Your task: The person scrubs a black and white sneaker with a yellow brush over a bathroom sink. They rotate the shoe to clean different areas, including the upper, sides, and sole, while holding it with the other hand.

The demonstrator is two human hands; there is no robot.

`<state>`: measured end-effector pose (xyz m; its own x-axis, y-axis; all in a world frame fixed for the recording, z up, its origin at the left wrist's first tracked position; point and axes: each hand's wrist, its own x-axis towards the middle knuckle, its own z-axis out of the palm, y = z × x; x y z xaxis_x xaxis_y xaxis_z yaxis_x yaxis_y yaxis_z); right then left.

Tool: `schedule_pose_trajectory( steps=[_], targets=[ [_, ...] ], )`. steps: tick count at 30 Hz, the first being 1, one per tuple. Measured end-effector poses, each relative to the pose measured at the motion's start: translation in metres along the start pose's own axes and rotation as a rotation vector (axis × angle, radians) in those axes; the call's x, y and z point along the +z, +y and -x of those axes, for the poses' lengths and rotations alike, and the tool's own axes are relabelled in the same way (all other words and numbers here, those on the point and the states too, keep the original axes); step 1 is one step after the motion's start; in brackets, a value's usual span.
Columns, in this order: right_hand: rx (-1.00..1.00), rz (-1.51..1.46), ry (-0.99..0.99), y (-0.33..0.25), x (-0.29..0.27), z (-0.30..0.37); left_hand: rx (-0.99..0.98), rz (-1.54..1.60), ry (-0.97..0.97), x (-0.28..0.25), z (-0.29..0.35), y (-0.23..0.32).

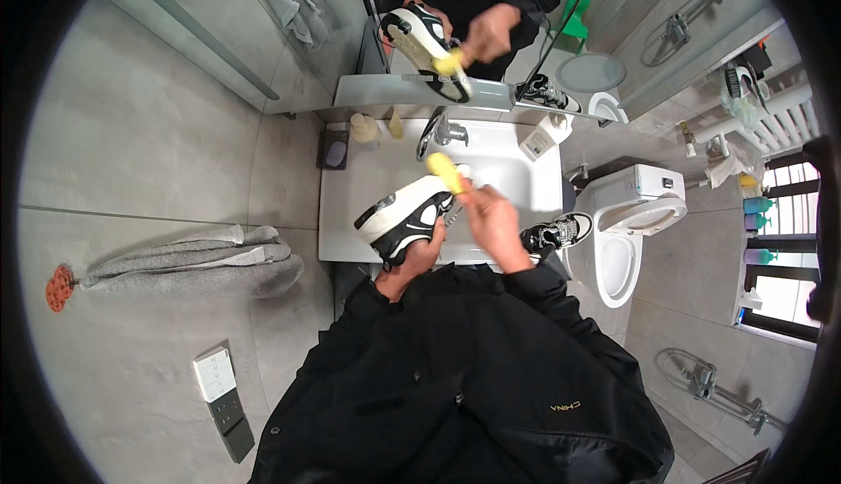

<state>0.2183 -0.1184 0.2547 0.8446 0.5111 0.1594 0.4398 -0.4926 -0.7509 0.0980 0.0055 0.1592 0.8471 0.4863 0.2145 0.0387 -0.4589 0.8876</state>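
Note:
Over the white washbasin (350, 240), my left hand (420, 254) grips a black-and-white sneaker (407, 211) from below, around its upper, the sole tilted up and away. My right hand (493, 219) is closed around the handle of a yellow brush (445, 170). The brush head lies against the front of the sneaker's sole; its bristles cannot be made out. A second black-and-white sneaker (558, 233) stands at the basin's right front edge, near my right forearm. Behind the shoe rises a chrome faucet (445, 134).
A pump bottle (363, 128) and a soap dish (334, 151) sit at the back left, a white bottle (540, 140) at the back right. The mirror (517, 11) spans the far side. A toilet (624, 239) stands right; a grey towel (193, 265) hangs left.

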Motion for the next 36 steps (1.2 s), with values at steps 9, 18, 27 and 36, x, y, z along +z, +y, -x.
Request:
schedule_pose_trajectory(
  steps=[9,18,27,36],
  targets=[
    [0.084,0.016,-0.008,0.016,-0.001,0.000,-0.005,0.026,0.035,-0.016,-0.002,0.024],
    [0.104,-0.242,0.081,0.036,0.005,0.000,-0.113,0.376,0.108,-0.025,0.010,0.021],
    [0.244,-0.238,0.041,0.029,0.001,0.001,-0.310,0.392,0.131,-0.032,0.021,0.010],
    [0.166,-0.204,-0.033,0.025,-0.013,-0.002,-0.216,0.514,0.133,-0.037,0.025,0.009]
  ],
)
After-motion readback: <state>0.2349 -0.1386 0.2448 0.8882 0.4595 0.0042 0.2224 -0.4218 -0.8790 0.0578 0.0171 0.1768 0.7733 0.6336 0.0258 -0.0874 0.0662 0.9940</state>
